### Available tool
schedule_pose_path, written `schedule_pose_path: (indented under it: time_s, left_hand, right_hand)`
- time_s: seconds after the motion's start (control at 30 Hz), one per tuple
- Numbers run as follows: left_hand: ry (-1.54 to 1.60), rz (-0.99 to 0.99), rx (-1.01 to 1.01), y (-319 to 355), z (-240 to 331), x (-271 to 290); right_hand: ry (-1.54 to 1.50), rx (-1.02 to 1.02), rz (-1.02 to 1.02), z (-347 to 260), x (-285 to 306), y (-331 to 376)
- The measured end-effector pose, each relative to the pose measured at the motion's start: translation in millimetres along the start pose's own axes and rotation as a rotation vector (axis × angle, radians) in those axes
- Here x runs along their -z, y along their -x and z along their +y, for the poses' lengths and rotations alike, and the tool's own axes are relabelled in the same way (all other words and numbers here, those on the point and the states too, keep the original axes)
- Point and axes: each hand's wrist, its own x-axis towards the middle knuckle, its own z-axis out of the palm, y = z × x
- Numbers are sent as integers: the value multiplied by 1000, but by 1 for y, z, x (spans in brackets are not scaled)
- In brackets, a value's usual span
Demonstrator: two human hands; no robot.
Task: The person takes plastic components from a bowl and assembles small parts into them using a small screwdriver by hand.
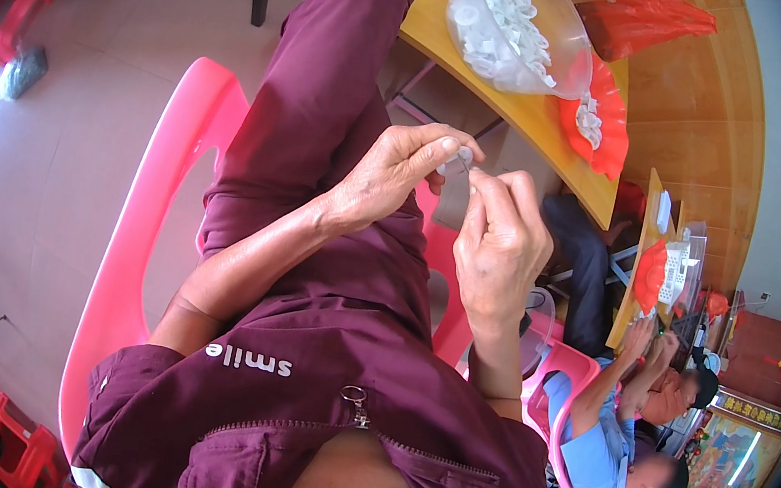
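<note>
A small white piece (465, 155) sits between the hands, pinched at the fingertips of the left hand (392, 172), while a thin dark sliver (463, 165) slants from it toward the closed fingertips of the right hand (507, 245), whose exact grip is too small to tell. Both forearms converge above the lap, short of the table (426, 7), right knuckles uppermost.

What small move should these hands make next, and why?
Perhaps nudge the thin dark sliver, apparently pinched in the right hand, gently toward the small white rounded piece in the left hand: the hands nearly meet there, though whether sliver and piece join is too small to tell.
</note>
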Motion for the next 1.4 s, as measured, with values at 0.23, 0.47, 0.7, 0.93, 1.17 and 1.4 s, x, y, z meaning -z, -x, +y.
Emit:
schedule_pose_path:
  time_s: [0.23, 0.47, 0.7, 0.93, 1.17, 1.4]
  left_hand:
    - [91, -36, 20, 1, 1, -1]
    - [-207, 80, -110, 4, 1, -12]
    - [-55, 176, 55, -2, -2, 3]
    - [-40, 122, 75, 1, 4, 0]
    - [-114, 159, -17, 3, 1, -4]
    - [-247, 163, -87, 3, 4, -3]
  right_hand:
    - [-52, -48, 18, 0, 6, 4]
    - [-91, -90, 32, -1, 8, 13]
    - [-150, -127, 65, 0, 6, 14]
    - [-165, -66, 65, 2, -2, 8]
    - [-161, -62, 55, 0, -5, 7]
    - [-143, -40, 60, 0, -8, 6]
